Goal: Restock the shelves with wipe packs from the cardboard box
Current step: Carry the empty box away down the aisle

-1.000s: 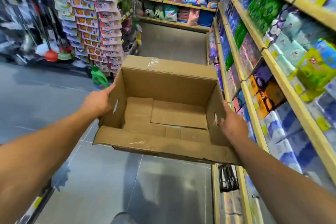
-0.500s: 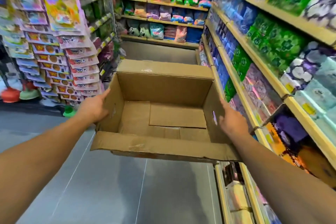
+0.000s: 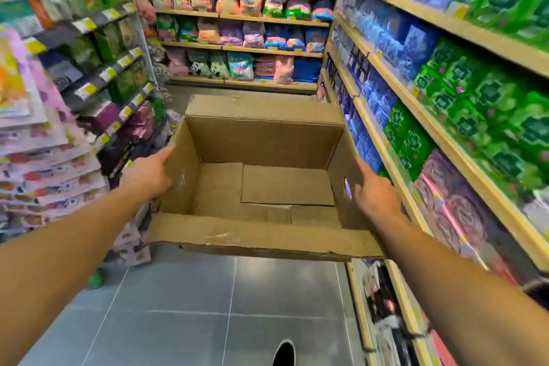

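An open cardboard box [image 3: 261, 142] hangs in mid-air over the aisle floor, flaps out, with nothing inside but its bare bottom. My left hand [image 3: 148, 174] presses flat against the outside of its left wall, one finger stretched forward along the edge. My right hand [image 3: 375, 192] presses the outside of the right wall beside a handle hole, fingers fairly straight. Green wipe packs [image 3: 490, 104] and blue wipe packs [image 3: 383, 47] fill the wooden shelves [image 3: 421, 116] on the right.
Racks of flat packaged goods [image 3: 44, 157] crowd the left side of the narrow aisle. Shelves of pastel packs [image 3: 243, 33] close off the far end. Grey floor tiles [image 3: 208, 306] lie below, with a dark shoe tip [image 3: 284, 350] at the bottom edge.
I have carried the box forward down the aisle while turning right; the left racks and right shelves are now closer. Both hands have stayed on the box's sides.
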